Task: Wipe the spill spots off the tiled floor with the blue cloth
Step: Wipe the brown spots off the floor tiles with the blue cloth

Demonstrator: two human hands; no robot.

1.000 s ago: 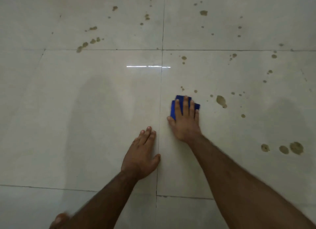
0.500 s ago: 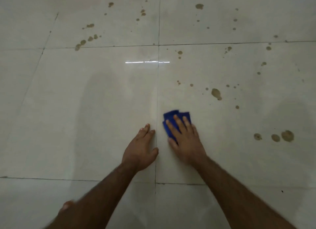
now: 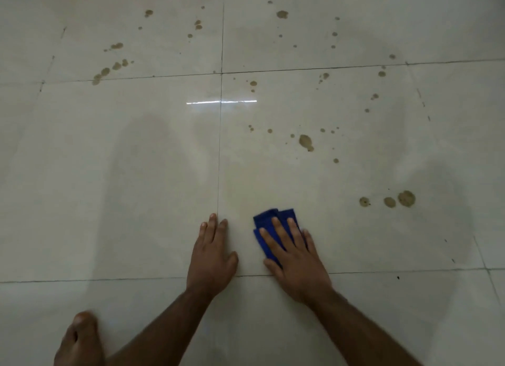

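Note:
My right hand presses flat on the folded blue cloth, which lies on the pale tiled floor near the front tile joint. The cloth's far corners show beyond my fingers; the rest is hidden under the palm. Just left of it, my left hand rests flat on the floor with nothing in it, fingers together. Brown spill spots lie farther out: a large blot, a row of three spots to the right, and several more scattered toward the back.
A bare foot shows at the lower left corner. Dark grout lines cross the floor. A light reflection glints on the tile ahead, and a chain of spots sits at the back left.
My right hand has dragged the blue cloth back toward me, away from the spots. The left hand stays planted on the floor. The foot has come into view at lower left.

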